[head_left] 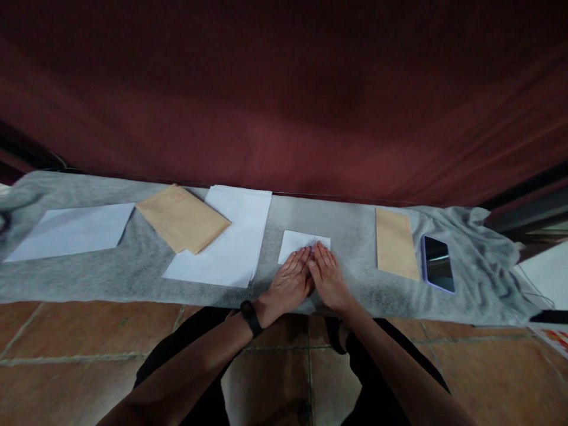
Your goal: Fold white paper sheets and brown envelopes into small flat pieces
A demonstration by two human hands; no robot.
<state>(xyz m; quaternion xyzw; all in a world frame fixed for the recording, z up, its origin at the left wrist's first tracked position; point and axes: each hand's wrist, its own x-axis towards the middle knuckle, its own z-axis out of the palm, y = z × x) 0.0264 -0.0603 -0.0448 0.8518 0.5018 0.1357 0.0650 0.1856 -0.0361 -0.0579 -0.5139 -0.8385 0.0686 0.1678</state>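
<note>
Both grips (pixel 289 283) flat on white paper (pixel 294 241)

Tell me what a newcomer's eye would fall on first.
Likely first the person's left hand and right hand, resting flat and side by side on a small white paper near the middle of the grey cloth. Next, perhaps, the brown envelopes lying partly over white sheets on the left, then the phone on the right, beside another brown envelope.

Grey cloth (pixel 346 216), rumpled at right. On it, left to right: white sheet (pixel 73 234), brown envelopes (pixel 184 219) overlapping white paper stack (pixel 237 248), small white paper (pixel 293 241), single envelope (pixel 394 244), phone (pixel 438 263).
</note>
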